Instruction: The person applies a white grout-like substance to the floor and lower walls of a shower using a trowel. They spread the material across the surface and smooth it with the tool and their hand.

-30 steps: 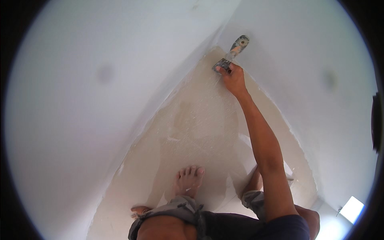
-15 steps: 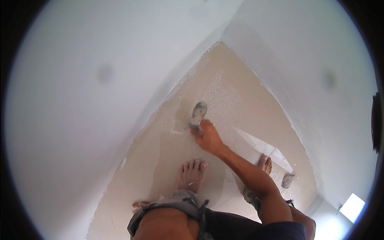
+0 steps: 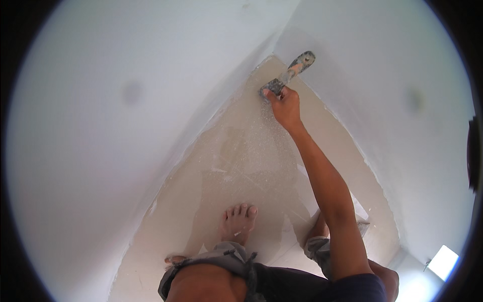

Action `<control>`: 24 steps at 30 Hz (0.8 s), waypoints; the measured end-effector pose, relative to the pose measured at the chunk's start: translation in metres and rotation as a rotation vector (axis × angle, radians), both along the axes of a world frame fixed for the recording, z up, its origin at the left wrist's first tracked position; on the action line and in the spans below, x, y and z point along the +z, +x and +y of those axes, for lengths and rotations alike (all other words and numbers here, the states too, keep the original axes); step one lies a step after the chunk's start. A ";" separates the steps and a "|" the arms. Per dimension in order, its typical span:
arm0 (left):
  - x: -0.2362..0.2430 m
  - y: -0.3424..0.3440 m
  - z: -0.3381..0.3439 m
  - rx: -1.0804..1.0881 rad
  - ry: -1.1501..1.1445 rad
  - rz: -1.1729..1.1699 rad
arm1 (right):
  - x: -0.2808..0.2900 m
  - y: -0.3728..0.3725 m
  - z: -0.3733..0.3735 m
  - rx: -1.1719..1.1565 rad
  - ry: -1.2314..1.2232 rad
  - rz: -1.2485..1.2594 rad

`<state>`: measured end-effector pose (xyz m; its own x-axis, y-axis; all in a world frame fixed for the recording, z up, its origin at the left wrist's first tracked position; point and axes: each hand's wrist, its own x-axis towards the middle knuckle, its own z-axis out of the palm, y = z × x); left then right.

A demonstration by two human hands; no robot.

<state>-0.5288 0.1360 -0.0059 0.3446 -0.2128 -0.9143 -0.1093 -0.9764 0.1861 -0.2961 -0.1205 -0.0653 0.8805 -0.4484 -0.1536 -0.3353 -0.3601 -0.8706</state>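
My right hand [image 3: 286,108] is closed on a paint-spattered putty knife [image 3: 298,68] near the far corner of the floor. Its dark blade end is at my thumb, low on the beige, dusty floor [image 3: 231,166], and its handle points up and right. My bare left foot [image 3: 237,224] rests on the floor below and left of the knife. My right foot is mostly hidden behind my forearm. My left hand is not in view.
A white left wall [image 3: 90,141] and a white right wall [image 3: 392,110] meet at the far corner, with rough edges along the floor. A small grey object [image 3: 363,229] lies beside my right forearm. A bright square [image 3: 443,261] shows at the lower right.
My right hand and the knife came back toward my feet half a second ago and are now up at the corner again, slightly left and lower than a second ago.
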 end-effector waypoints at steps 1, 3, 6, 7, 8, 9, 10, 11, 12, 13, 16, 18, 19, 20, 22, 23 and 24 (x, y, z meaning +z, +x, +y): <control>-0.001 -0.001 0.000 0.002 -0.001 -0.002 | -0.005 0.007 -0.004 -0.007 0.011 -0.012; -0.003 -0.001 0.000 0.001 -0.011 -0.004 | -0.014 0.016 -0.011 0.004 0.003 -0.017; -0.005 -0.002 0.001 0.010 -0.011 -0.005 | -0.031 0.021 -0.016 0.020 0.019 -0.040; -0.005 -0.002 0.001 0.012 -0.014 -0.007 | -0.033 0.022 -0.014 0.022 0.030 -0.049; -0.004 -0.002 0.001 0.012 -0.015 -0.007 | -0.035 0.021 -0.012 0.029 0.033 -0.041; -0.005 -0.001 0.002 0.009 -0.013 -0.002 | -0.036 0.019 -0.010 0.034 0.035 -0.034; -0.004 -0.002 0.004 0.011 -0.009 0.001 | -0.032 0.019 -0.003 0.041 0.041 -0.025; -0.003 -0.003 0.005 0.014 -0.005 0.002 | -0.029 0.015 0.005 0.059 0.046 -0.002; -0.001 -0.004 0.005 0.014 -0.005 0.003 | -0.025 0.007 0.014 0.077 0.051 0.020; 0.000 -0.004 0.005 0.012 -0.007 0.003 | -0.019 -0.002 0.025 0.091 0.054 0.038; 0.001 -0.004 0.004 0.008 -0.013 0.003 | -0.016 -0.041 0.057 0.181 0.134 0.198; 0.002 -0.004 0.004 0.003 -0.019 0.002 | -0.013 -0.078 0.081 0.301 -0.001 0.111; 0.002 -0.005 0.004 -0.003 -0.023 0.002 | -0.018 -0.101 0.096 0.346 -0.073 0.086; 0.002 -0.005 0.005 -0.004 -0.025 0.001 | -0.020 -0.123 0.111 0.394 -0.143 0.059; 0.001 -0.006 0.008 -0.004 -0.023 -0.005 | -0.004 -0.150 0.135 0.447 -0.103 0.027; 0.001 -0.006 0.008 -0.004 -0.026 -0.005 | -0.001 -0.151 0.136 0.438 -0.090 0.074; 0.001 -0.005 0.009 -0.006 -0.024 -0.008 | 0.002 -0.150 0.136 0.429 -0.077 0.121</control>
